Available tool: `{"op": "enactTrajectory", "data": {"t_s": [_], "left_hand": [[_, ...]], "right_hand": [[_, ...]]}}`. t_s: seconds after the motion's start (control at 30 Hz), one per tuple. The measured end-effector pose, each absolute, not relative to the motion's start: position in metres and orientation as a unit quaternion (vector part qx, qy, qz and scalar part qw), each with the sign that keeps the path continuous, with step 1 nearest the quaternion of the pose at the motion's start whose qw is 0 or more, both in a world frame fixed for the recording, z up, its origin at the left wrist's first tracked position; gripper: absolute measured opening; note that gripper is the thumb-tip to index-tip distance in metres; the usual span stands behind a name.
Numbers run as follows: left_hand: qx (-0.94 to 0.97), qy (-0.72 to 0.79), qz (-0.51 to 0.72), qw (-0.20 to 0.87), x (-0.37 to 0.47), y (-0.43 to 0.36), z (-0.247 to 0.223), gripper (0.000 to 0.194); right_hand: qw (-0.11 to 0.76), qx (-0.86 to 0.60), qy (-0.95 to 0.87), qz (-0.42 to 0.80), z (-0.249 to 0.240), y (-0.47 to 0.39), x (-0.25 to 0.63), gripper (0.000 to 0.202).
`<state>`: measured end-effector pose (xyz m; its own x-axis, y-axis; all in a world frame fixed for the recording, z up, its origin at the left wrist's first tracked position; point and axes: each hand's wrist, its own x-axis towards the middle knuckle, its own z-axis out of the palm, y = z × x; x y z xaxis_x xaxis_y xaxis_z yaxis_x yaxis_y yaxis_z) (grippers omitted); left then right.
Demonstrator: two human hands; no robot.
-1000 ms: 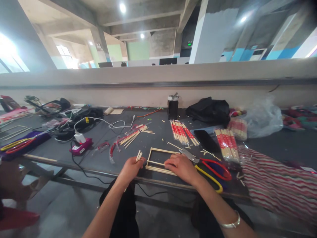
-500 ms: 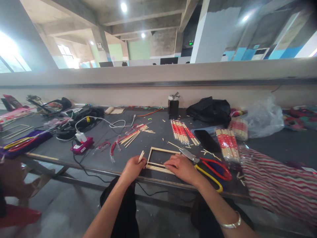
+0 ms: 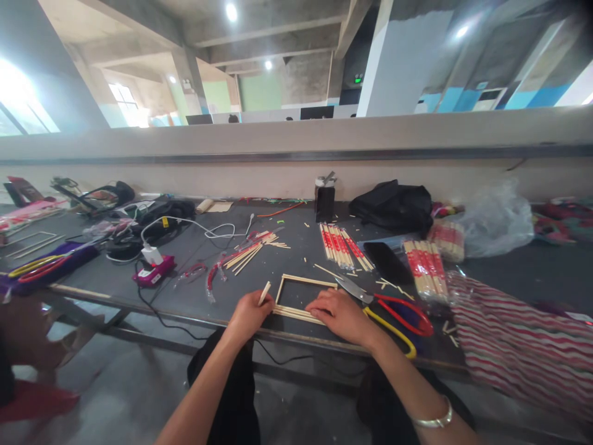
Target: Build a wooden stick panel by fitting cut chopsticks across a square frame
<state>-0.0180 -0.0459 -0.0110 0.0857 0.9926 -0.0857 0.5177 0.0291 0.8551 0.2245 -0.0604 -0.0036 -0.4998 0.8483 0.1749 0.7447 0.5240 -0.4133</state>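
On the dark table in front of me lies a rectangular frame of pale wooden chopsticks point(image 3: 308, 280). Along its near side several chopsticks point(image 3: 296, 314) lie close together. My left hand point(image 3: 250, 312) is closed around a short pale stick point(image 3: 264, 293) that points upward, and its fingertips are at the frame's near left corner. My right hand point(image 3: 340, 314) has its fingers bent onto the right part of the near chopsticks; its fingertips are partly hidden. Scissors point(image 3: 354, 289) with one red and one yellow handle lie just right of that hand.
Loose chopsticks point(image 3: 250, 253) lie behind the frame, with red-wrapped chopsticks point(image 3: 340, 247) further right. A black phone point(image 3: 386, 262), a packet of chopsticks point(image 3: 424, 269) and striped cloth point(image 3: 523, 340) fill the right side. A purple power strip point(image 3: 155, 272) with cables sits left.
The inner chopstick on the frame's near side has shifted towards me, closing the gap to the chopsticks beside it. Both hands have barely moved.
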Motion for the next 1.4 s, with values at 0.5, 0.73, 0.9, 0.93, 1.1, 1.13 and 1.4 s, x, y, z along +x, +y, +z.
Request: {"op": "enactTrajectory", "data": {"t_s": [0.5, 0.73, 0.9, 0.93, 1.1, 1.13, 1.4], "left_hand": [[0.410, 0.492, 0.506, 0.578, -0.013, -0.073, 0.034, 0.036], [0.281, 0.334, 0.624, 0.648, 0.021, -0.111, 0.062, 0.026], [0.321, 0.367, 0.627, 0.607, 0.021, -0.106, 0.054, 0.030], [0.347, 0.401, 0.612, 0.586, 0.017, -0.102, 0.049, 0.032], [0.437, 0.584, 0.473, 0.495, -0.006, -0.085, 0.012, 0.048], [0.441, 0.596, 0.451, 0.497, -0.007, -0.085, 0.005, 0.051], [0.378, 0.571, 0.424, 0.593, -0.002, -0.089, -0.008, 0.061]], "right_hand": [[0.492, -0.526, -0.671, 0.179, 0.010, -0.072, 0.233, 0.021], [0.422, -0.445, -0.693, 0.379, 0.031, -0.120, 0.185, 0.023], [0.437, -0.480, -0.702, 0.294, 0.029, -0.129, 0.188, 0.029], [0.460, -0.513, -0.683, 0.242, 0.025, -0.129, 0.197, 0.029], [0.468, -0.637, -0.604, 0.105, -0.010, -0.138, 0.234, 0.037], [0.458, -0.640, -0.608, 0.102, -0.019, -0.142, 0.234, 0.039], [0.368, -0.693, -0.603, 0.143, -0.053, -0.152, 0.216, 0.045]]}}
